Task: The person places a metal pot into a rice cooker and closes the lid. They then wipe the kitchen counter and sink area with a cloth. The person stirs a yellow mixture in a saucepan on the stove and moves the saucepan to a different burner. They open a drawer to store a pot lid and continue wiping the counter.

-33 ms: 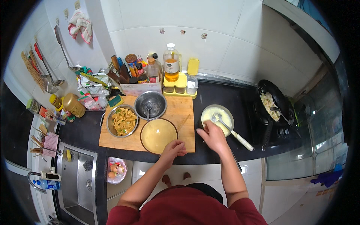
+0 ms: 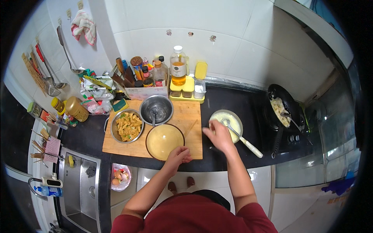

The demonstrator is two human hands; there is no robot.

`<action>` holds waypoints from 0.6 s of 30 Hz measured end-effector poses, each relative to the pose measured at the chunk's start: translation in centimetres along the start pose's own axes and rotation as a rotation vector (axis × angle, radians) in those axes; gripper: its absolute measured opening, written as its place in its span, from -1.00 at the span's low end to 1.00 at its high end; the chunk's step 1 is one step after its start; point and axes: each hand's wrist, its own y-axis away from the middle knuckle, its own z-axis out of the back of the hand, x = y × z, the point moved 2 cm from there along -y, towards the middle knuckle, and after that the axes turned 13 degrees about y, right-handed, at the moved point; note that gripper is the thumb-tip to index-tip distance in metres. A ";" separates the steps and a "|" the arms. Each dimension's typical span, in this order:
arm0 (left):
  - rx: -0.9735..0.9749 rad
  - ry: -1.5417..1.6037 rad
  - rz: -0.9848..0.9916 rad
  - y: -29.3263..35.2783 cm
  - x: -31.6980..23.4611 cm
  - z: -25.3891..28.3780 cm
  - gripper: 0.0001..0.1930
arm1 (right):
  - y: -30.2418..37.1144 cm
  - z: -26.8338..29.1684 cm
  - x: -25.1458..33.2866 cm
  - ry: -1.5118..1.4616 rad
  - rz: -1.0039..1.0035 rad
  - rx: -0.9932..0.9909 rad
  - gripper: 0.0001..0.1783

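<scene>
My left hand (image 2: pixel 178 156) is beside the lower right rim of a round amber-looking bowl (image 2: pixel 165 142) with a dark edge; its fingers are curled together, with nothing visible in them. My right hand (image 2: pixel 218 136) hovers over the near left side of a bowl (image 2: pixel 239 121) of pale yellow liquid, thumb and fingers apart. Inside that bowl rests a ladle, its light handle (image 2: pixel 251 147) leaning out over the near right rim. Left of the amber bowl is a metal bowl (image 2: pixel 113 123) of cut yellow-brown food. Behind stands a dark metal bowl (image 2: pixel 144 116) with a spoon.
All three left bowls stand on a wooden cutting board (image 2: pixel 194 136), with chopsticks (image 2: pixel 190 128) on it. A black wok (image 2: pixel 290 101) of food sits on the stove at right. Bottles, seasoning jars (image 2: pixel 188 87) and an oil bottle (image 2: pixel 178 73) line the wall. A sink (image 2: pixel 79 194) is at far left.
My right hand has shifted slightly up and left over the bowl of pale liquid. My left hand stays nearly where it was.
</scene>
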 end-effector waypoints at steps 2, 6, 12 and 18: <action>-0.042 0.021 -0.014 0.0 -0.5 1.0 -0.69 | -5.7 -2.8 -2.4 -0.028 -0.007 -0.121 -0.58; -0.185 0.081 -0.079 1.0 -1.6 3.6 -0.72 | -17.4 -6.9 -5.9 0.007 -0.018 -0.194 -0.40; -0.430 0.129 -0.274 3.0 -2.7 7.4 -0.82 | -32.2 -8.5 -10.2 -0.079 -0.136 -0.238 -0.08; -0.577 0.180 -0.347 4.3 -2.8 8.7 -0.83 | -36.3 -11.7 -11.0 -0.310 -0.199 -0.313 -0.09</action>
